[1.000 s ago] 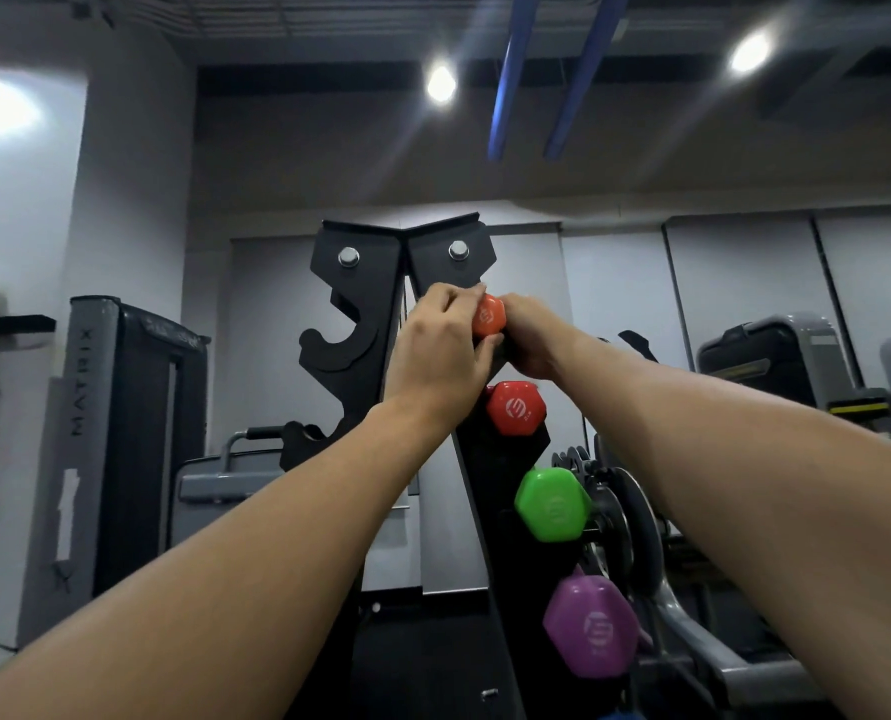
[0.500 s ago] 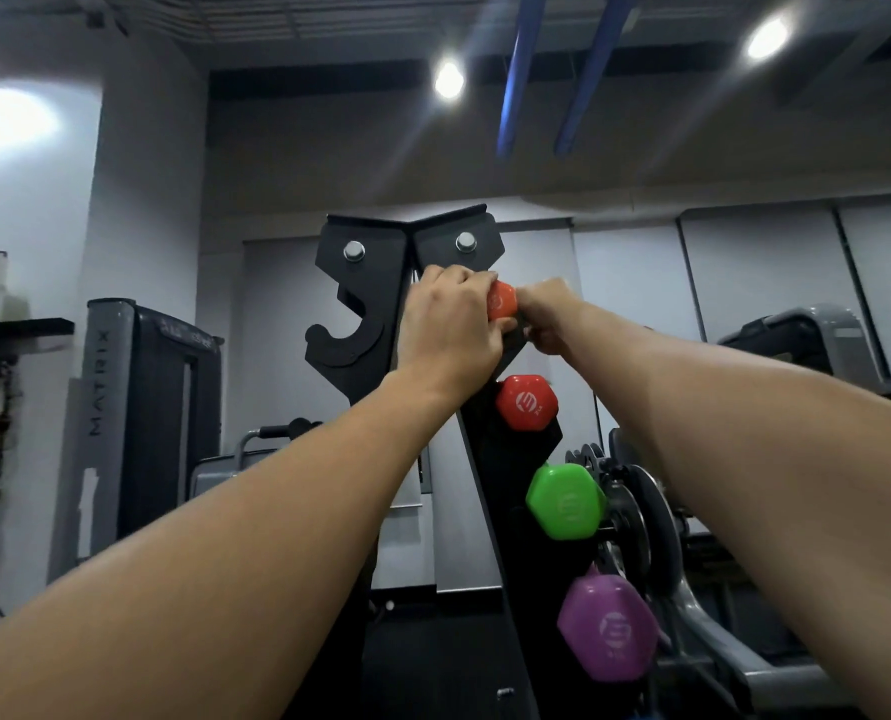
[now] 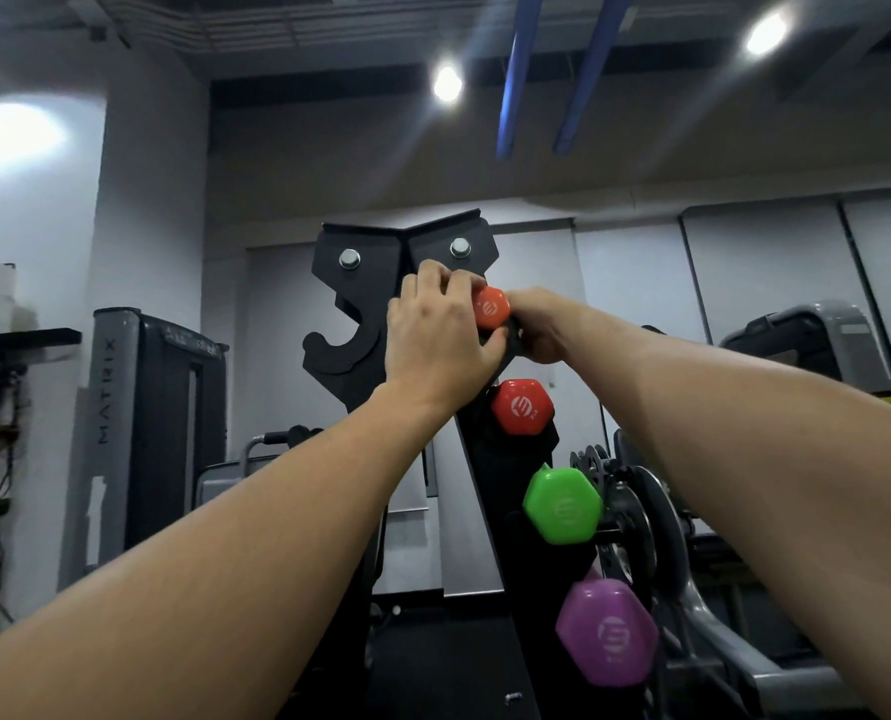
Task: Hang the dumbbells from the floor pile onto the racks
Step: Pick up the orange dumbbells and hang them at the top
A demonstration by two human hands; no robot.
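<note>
Orange dumbbell (image 3: 491, 307) at rack (image 3: 365, 304) top, left hand (image 3: 440, 337) curled around it, right hand (image 3: 539, 330) gripping (fingers hidden).

You're in a gym: dumbbell rack (image 3: 360, 304), coloured dumbbells (image 3: 562, 506), Matrix machine (image 3: 141, 433), weight plates (image 3: 651, 517), ceiling spotlights (image 3: 447, 83).

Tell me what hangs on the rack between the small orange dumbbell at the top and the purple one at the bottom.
In the head view, a red dumbbell and below it a green dumbbell.
</note>
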